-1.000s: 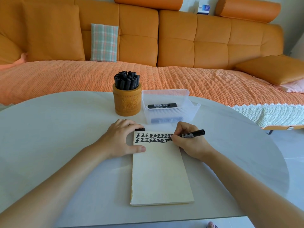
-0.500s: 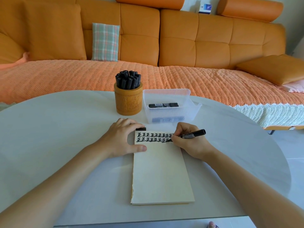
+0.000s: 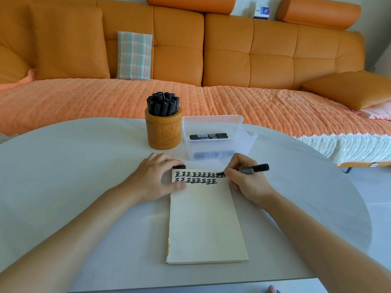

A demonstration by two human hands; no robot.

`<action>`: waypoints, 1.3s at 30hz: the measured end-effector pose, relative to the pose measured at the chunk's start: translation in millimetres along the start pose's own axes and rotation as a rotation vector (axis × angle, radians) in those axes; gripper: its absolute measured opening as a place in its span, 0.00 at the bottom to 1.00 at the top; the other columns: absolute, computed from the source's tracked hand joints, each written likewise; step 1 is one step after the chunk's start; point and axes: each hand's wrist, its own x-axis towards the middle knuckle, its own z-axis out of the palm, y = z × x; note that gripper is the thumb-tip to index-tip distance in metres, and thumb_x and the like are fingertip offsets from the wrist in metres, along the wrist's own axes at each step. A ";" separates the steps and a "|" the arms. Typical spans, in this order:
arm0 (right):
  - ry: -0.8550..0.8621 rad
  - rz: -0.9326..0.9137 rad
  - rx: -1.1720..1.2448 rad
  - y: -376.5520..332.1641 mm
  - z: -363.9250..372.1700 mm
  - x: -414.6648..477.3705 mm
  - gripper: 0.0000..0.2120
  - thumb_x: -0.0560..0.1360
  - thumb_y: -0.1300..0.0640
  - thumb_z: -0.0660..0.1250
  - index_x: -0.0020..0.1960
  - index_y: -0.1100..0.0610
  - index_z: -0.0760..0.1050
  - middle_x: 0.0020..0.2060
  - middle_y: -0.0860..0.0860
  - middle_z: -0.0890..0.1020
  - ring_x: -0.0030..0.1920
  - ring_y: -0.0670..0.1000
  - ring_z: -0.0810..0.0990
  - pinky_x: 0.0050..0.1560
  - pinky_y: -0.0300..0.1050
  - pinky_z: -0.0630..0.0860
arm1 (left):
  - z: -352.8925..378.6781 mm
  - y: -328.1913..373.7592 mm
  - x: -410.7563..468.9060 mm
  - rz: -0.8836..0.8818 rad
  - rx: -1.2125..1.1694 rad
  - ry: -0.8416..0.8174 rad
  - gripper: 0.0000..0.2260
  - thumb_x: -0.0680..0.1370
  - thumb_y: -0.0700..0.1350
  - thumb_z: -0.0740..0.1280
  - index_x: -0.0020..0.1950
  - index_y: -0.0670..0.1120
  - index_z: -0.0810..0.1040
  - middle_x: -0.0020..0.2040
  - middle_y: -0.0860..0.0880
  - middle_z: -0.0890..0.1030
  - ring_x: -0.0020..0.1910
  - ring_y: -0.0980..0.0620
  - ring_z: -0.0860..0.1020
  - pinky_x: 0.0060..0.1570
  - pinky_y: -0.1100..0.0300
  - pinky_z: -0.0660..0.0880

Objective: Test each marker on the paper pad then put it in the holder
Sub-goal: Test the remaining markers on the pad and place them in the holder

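A cream paper pad [image 3: 205, 220] lies on the table with two rows of black marks [image 3: 195, 177] along its top. My right hand [image 3: 246, 180] grips a black uncapped marker [image 3: 254, 168], its tip touching the pad at the right end of the upper row. My left hand [image 3: 155, 179] presses on the pad's top-left corner, and a black marker cap [image 3: 179, 167] sticks out at its fingertips. The carved wooden holder [image 3: 163, 132] behind the pad is packed with several black markers [image 3: 163, 103].
A clear plastic bin [image 3: 211, 119] stands right of the holder with black markers [image 3: 208, 136] lying inside. The round white table [image 3: 74, 166] ends at a near edge below the pad. Beyond it runs an orange sofa [image 3: 254, 60] with cushions.
The marker tip has shifted from the end of the lower row up and right to the end of the upper row. My left hand has stayed put.
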 end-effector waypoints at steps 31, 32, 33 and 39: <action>-0.024 -0.251 -0.762 -40.2 29.8 8.1 0.12 0.81 0.55 0.64 0.59 0.43 0.79 0.46 0.38 0.78 0.41 0.37 0.75 0.41 0.35 0.69 | -29.2 20.5 0.4 -0.013 -0.189 0.305 0.09 0.77 0.44 0.70 0.56 0.52 0.82 0.41 0.63 0.76 0.42 0.63 0.74 0.38 0.72 0.65; -0.025 -0.251 -0.768 -40.1 30.4 7.8 0.12 0.80 0.55 0.64 0.59 0.42 0.79 0.46 0.38 0.78 0.42 0.37 0.75 0.41 0.36 0.70 | -29.6 20.9 0.5 -0.004 -0.183 0.301 0.09 0.78 0.44 0.70 0.57 0.51 0.82 0.41 0.63 0.76 0.43 0.62 0.74 0.39 0.72 0.66; -0.026 -0.254 -0.774 -39.7 31.1 7.5 0.12 0.80 0.55 0.64 0.59 0.42 0.79 0.45 0.38 0.78 0.42 0.38 0.75 0.42 0.37 0.71 | -29.9 21.3 0.6 0.006 -0.175 0.295 0.09 0.78 0.44 0.70 0.57 0.51 0.82 0.42 0.63 0.76 0.44 0.61 0.74 0.39 0.72 0.66; -0.063 -0.267 -0.776 -37.6 37.0 5.9 0.12 0.80 0.55 0.64 0.59 0.43 0.79 0.46 0.38 0.79 0.42 0.39 0.76 0.45 0.41 0.75 | -27.5 22.3 0.0 0.046 -0.123 0.206 0.09 0.79 0.46 0.68 0.58 0.54 0.81 0.46 0.61 0.78 0.49 0.61 0.74 0.43 0.69 0.67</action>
